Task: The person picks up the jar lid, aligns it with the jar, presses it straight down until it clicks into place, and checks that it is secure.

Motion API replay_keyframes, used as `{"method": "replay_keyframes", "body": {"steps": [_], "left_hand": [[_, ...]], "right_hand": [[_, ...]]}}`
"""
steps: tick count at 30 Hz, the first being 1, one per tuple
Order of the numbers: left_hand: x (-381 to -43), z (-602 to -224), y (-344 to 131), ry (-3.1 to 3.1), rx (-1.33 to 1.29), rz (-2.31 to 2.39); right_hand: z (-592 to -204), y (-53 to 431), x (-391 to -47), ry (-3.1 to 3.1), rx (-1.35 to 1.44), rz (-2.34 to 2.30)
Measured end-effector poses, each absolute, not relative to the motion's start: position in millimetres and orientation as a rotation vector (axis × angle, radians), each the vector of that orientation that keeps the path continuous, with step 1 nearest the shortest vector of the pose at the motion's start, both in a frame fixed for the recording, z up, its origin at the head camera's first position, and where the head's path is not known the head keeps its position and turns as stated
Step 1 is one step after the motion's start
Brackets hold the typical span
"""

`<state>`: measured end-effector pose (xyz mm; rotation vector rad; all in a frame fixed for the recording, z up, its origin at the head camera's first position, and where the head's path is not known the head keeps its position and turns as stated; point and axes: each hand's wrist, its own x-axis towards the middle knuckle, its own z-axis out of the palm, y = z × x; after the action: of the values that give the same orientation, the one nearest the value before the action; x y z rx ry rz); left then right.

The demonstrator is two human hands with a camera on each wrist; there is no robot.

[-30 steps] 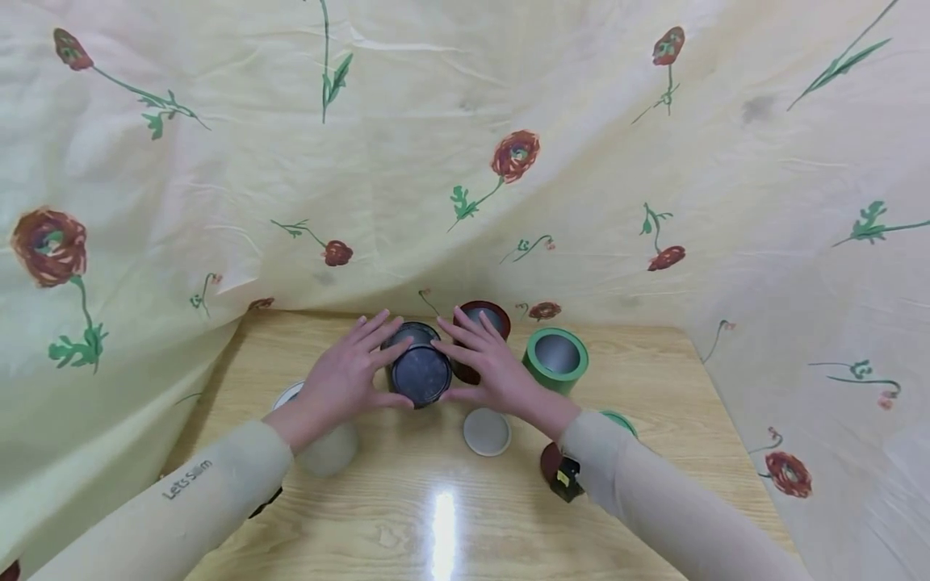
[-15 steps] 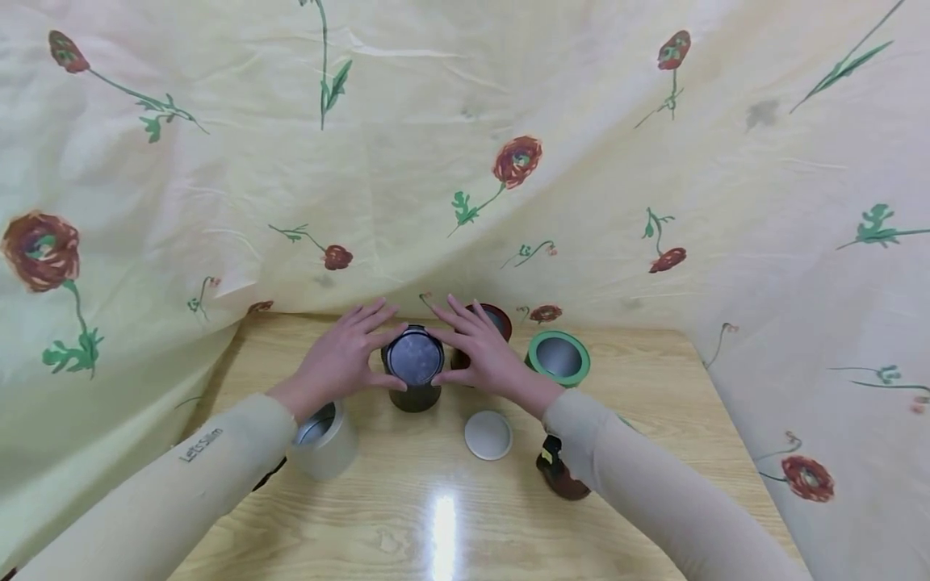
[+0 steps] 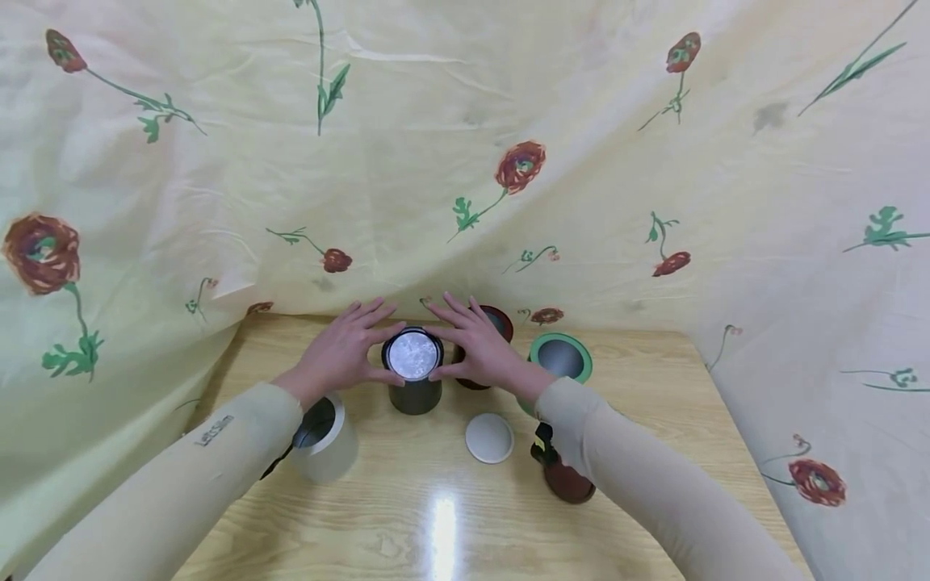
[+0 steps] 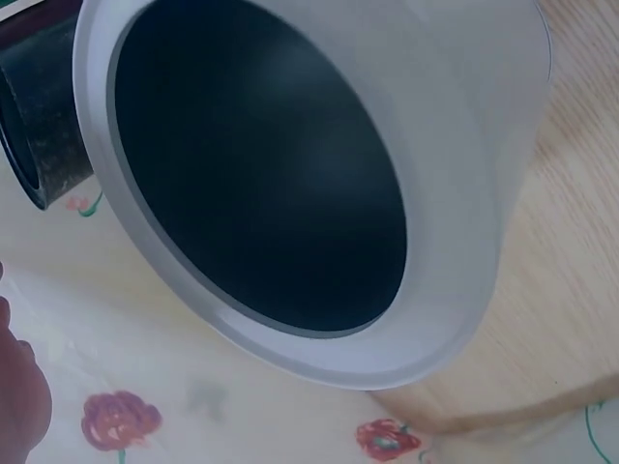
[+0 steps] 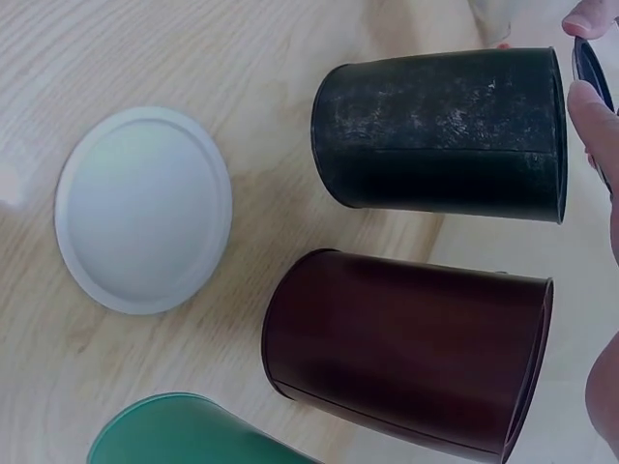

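Between them, my left hand [image 3: 334, 355] and right hand [image 3: 483, 343] pinch a round black lid [image 3: 413, 356] at its edges with thumbs and index fingers. The lid is over the mouth of an upright black canister [image 3: 416, 399]. In the right wrist view a small gap shows between the lid [image 5: 594, 82] and the rim of the black canister [image 5: 440, 135]. Close beside my right hand stands a dark red canister [image 5: 406, 348], uncovered. An uncovered white canister [image 3: 330, 452] stands below my left wrist; its pale rim [image 4: 450, 280] fills the left wrist view.
A green canister [image 3: 581, 360] stands uncovered by my right wrist. A white lid [image 3: 489, 438] lies flat in front of the dark red canister. Under my right forearm lies a dark red lid [image 3: 569, 481]. Flowered cloth [image 3: 407, 202] hangs behind the wooden table [image 3: 385, 516].
Both hands have moved the black lid slightly left and back, over the canister. The lid has tilted, so its top now catches bright light.
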<state>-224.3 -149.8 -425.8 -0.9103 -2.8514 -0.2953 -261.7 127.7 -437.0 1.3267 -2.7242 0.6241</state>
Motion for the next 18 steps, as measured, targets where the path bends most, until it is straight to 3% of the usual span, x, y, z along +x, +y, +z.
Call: {"method": "replay_keyframes", "body": {"steps": [18], "left_hand": [[-221.0, -432.7, -144.8, -2.939, -0.859, -0.294]], "right_hand": [[-436.4, 128.9, -266.2, -2.811, 1.38, 0.524]]}}
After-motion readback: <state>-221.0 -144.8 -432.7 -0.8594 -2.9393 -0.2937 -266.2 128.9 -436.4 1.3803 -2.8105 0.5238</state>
